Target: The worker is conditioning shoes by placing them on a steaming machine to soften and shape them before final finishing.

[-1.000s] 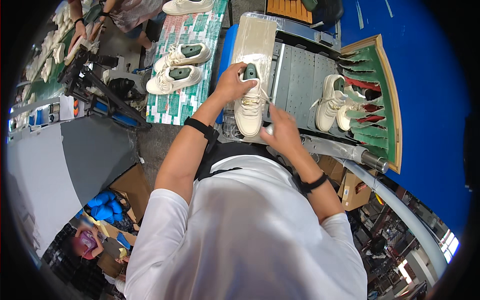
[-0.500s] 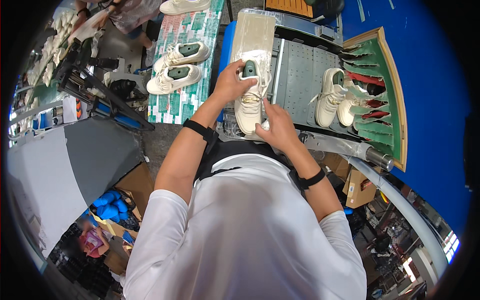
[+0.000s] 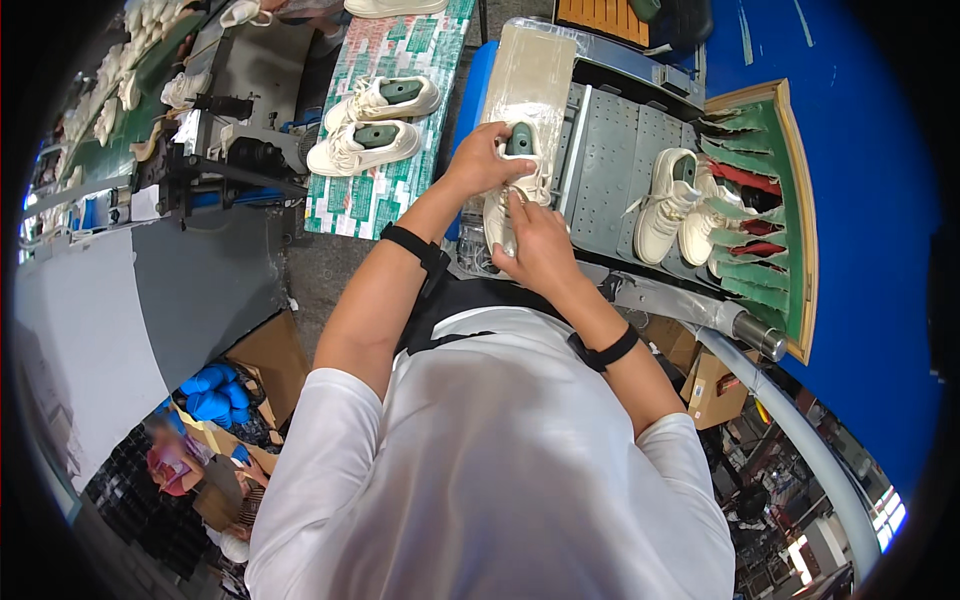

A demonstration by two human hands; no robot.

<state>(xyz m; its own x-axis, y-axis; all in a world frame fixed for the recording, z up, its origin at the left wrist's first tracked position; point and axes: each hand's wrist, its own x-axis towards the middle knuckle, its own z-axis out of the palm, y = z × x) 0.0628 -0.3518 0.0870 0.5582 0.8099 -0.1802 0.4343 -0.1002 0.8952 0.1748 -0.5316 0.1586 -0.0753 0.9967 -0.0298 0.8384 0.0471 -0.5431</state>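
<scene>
At the far left a long green conveyor [image 3: 95, 120] curves along the picture's rim, carrying a row of pale shoes too small to tell apart. Right of it stands a dark machine frame [image 3: 225, 160], and next comes a patterned green mat [image 3: 375, 190] on which a pair of cream sneakers [image 3: 372, 125] lies side by side, each with a green last showing in its opening. Near the middle the left hand [image 3: 480, 160] is closed around the heel end of a cream sneaker [image 3: 505, 200], its fingers [image 3: 500, 135] curled over the green last that fills the shoe's mouth. The shoe is held above the near edge of the grey perforated tabletop [image 3: 610, 170], between both hands and just in front of the person's chest. The right hand [image 3: 535, 250] grips the shoe's lower part from the near side, with its fingers [image 3: 515, 205] pressed along the laces. Both wrists wear a black band. Behind the held shoe a pale flat tray [image 3: 530, 75] lies on the machine top. Further right, two more cream sneakers [image 3: 675, 205] rest on the tabletop, touching each other, just beside a green wooden-edged rack [image 3: 770, 200] with slanted slots. A grey pipe [image 3: 800, 440] runs down toward the lower right.
</scene>
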